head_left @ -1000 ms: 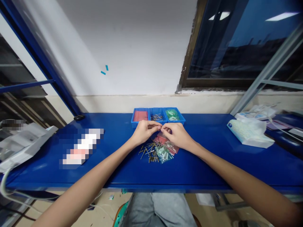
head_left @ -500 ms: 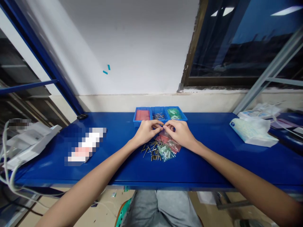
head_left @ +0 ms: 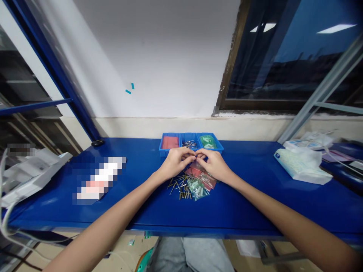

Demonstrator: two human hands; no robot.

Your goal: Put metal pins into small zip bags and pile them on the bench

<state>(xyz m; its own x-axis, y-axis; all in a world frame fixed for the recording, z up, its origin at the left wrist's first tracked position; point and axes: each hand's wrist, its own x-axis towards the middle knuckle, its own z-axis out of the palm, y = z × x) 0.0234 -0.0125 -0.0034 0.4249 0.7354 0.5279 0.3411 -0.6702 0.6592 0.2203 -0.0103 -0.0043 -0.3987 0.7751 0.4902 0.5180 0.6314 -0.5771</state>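
Head view: the left hand (head_left: pixel 176 162) bends its fingers (head_left: pixel 184 151) to meet the right hand's; whether either pinches something small I cannot tell. Below and nearer, on the bench (head_left: pixel 244 215), metal pins (head_left: pixel 185 193) lie loosely fanned, the nearest ones' long axes running toward the front edge, others slanting leftward. A clear bag (head_left: pixel 199 192) touches their right side, close under the right hand (head_left: pixel 214 165), its fingers curled inward.

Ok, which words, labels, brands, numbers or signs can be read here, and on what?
No text is readable.
Tissue pack: round blue mark, too small to read.
White object behind it: blue marking, too blurred to read.
Pixelated patch at left: masked, unreadable.
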